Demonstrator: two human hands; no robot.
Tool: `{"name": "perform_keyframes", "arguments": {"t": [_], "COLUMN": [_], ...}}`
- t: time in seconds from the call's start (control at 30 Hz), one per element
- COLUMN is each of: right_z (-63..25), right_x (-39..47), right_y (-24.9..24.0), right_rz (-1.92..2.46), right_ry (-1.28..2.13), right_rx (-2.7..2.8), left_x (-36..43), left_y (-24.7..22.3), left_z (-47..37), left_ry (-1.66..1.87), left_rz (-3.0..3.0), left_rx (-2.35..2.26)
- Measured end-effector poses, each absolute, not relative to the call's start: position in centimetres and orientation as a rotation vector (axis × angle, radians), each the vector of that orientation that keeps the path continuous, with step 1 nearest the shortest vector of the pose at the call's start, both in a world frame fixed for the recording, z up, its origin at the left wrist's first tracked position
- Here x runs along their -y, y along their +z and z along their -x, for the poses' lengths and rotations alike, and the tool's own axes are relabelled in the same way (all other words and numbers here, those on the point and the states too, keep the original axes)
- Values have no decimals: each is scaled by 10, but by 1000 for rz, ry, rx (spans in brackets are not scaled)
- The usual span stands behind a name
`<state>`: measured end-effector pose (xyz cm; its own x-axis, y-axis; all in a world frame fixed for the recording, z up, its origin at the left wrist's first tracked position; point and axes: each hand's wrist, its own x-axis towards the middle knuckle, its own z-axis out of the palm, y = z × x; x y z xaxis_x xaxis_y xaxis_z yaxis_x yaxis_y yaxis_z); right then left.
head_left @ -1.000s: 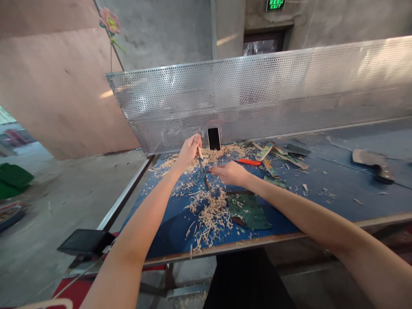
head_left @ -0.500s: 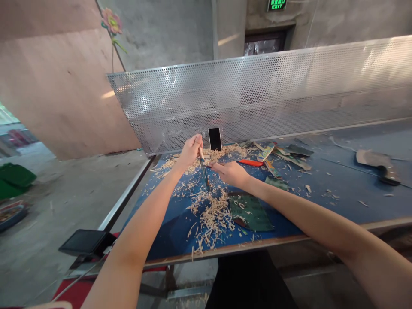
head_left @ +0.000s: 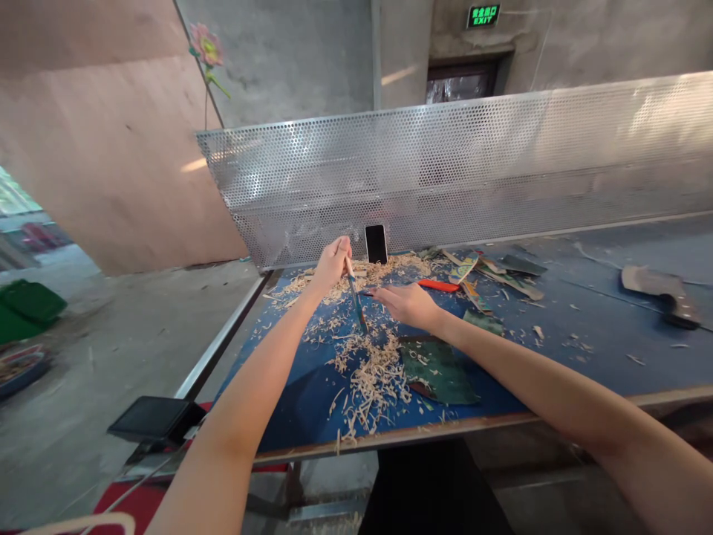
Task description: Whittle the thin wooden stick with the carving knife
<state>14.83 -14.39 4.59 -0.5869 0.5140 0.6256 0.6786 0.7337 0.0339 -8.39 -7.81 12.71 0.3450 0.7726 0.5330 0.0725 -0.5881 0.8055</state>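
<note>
My left hand [head_left: 334,261] is closed around the upper end of a thin wooden strip [head_left: 358,303], pale near the fingers and blue-green lower down. The strip slants down toward the shavings. Beside it my right hand [head_left: 411,305] is closed on a small knife [head_left: 368,293], whose handle is mostly hidden by the fingers. The short dark blade reaches the strip's side; I cannot tell whether it touches. Pale curled shavings [head_left: 374,379] lie below both hands. A dark green curved piece [head_left: 437,370] lies nearer me, partly under my right forearm.
A phone [head_left: 376,244] leans on the perforated metal screen [head_left: 445,163]. A red-orange handled tool [head_left: 439,285] and split painted pieces [head_left: 490,271] lie right of my hands. A cleaver [head_left: 657,286] rests farther right on the blue table [head_left: 590,342]. A black device [head_left: 156,420] sits at the left corner.
The whole view has shifted slightly. My right hand and the knife have moved a little to the right along with it; both grips stay the same.
</note>
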Motion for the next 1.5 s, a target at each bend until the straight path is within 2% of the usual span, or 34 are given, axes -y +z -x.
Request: {"name": "perform_keyframes", "arguments": {"t": [0.4, 0.6, 0.77, 0.97, 1.07, 1.3, 1.5], "right_z": [-156, -191, -196, -170, -158, -147, -146], "right_x": [139, 111, 103, 124, 136, 144, 144], "right_y": [46, 41, 37, 36, 37, 50, 51], "right_rz": [973, 1209, 1225, 1045, 1034, 1421, 1475], "right_ry": [-277, -172, -36, 127, 158, 26, -45], "right_rx": [2124, 1825, 1739, 1901, 2016, 2280, 2427], "left_x": [95, 107, 125, 142, 151, 164, 161], "left_y": [120, 89, 60, 52, 52, 52, 48], "left_z": [73, 67, 54, 40, 37, 31, 31], "left_ry": [1244, 1166, 1080, 1234, 1205, 1040, 1013], "left_rz": [-2271, -2298, -2259, -2117, -1940, -1433, -1404], "left_rx": [-1004, -1165, -1245, -1310, -1245, -1024, -1065]}}
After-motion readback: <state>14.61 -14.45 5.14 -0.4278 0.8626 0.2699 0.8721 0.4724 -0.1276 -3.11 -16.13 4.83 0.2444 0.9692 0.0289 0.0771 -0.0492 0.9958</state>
